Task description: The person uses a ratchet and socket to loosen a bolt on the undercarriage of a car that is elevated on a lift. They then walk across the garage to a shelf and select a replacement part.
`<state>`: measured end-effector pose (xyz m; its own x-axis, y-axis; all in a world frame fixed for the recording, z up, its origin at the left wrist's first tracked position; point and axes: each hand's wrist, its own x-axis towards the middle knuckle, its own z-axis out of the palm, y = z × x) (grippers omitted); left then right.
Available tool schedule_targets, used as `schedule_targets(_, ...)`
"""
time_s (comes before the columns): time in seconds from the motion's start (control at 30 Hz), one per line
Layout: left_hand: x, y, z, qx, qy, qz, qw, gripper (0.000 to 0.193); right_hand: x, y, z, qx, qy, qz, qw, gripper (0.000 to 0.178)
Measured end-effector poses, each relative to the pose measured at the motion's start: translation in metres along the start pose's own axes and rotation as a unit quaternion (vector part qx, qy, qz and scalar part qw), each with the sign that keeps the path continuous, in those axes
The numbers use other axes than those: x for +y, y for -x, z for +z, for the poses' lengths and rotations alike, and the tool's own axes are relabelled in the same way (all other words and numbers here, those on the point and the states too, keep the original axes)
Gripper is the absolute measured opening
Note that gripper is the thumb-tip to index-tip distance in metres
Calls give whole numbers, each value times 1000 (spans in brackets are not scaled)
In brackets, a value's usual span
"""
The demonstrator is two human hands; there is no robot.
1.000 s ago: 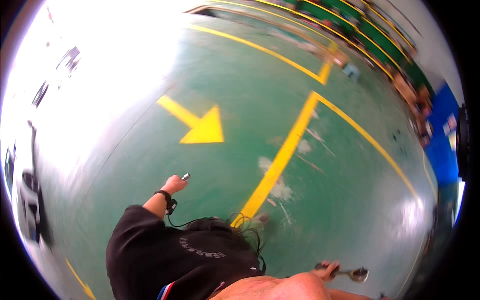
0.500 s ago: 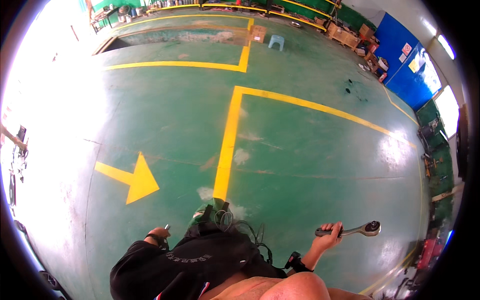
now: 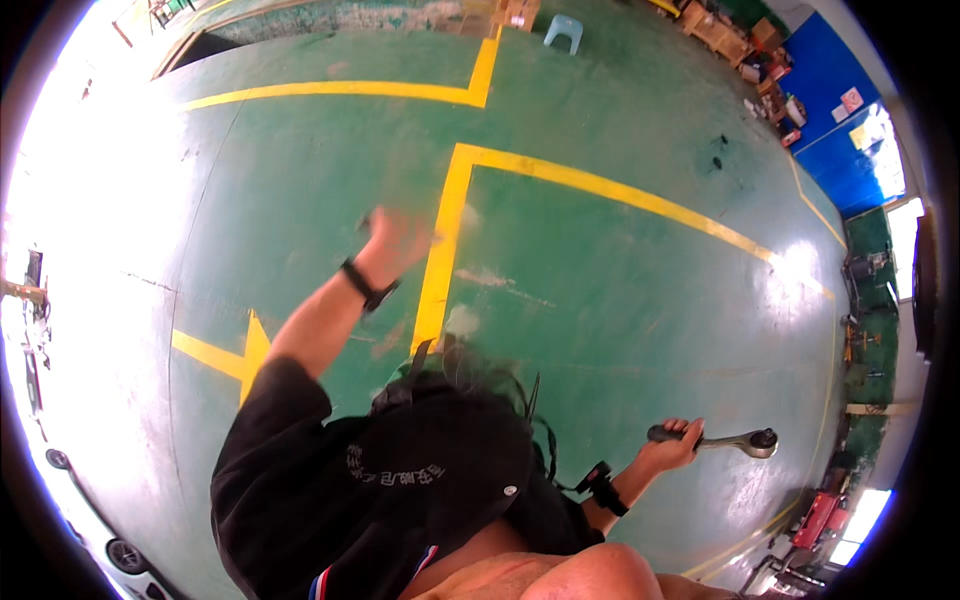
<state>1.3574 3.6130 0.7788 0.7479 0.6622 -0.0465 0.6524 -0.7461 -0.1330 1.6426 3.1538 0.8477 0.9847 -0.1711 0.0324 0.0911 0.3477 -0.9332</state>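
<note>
Left grip (image 3: 398, 238) blurred, contents unclear; cardboard box (image 3: 521, 13) cut by top edge

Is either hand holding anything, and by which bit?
The right hand holds a ratchet wrench by its dark handle. The left hand is too blurred to tell.

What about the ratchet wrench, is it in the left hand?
No, the right hand grips the ratchet wrench at the picture's lower right.

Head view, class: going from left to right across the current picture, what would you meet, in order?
Lower car wheel → yellow floor arrow → blurred left hand → light-blue stool → right hand → ratchet wrench's round head → blue panel.
</note>
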Motion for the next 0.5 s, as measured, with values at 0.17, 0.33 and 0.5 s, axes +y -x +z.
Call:
schedule_targets(0.17, 52, -145, -203, 59, -6, 137, 989, 10, 37, -38, 90, -5, 5, -20, 1000, 25)
schedule_targets(0.33, 80, -264, -282, -13, -102, 265, 959, 6, 103, -123, 177, 40, 37, -19, 998, 30)
schedule_targets(0.5, 87, -351, -353, -14, -141, 320, 937, 8, 152, -217, 297, 51, 8, 8, 999, 25)
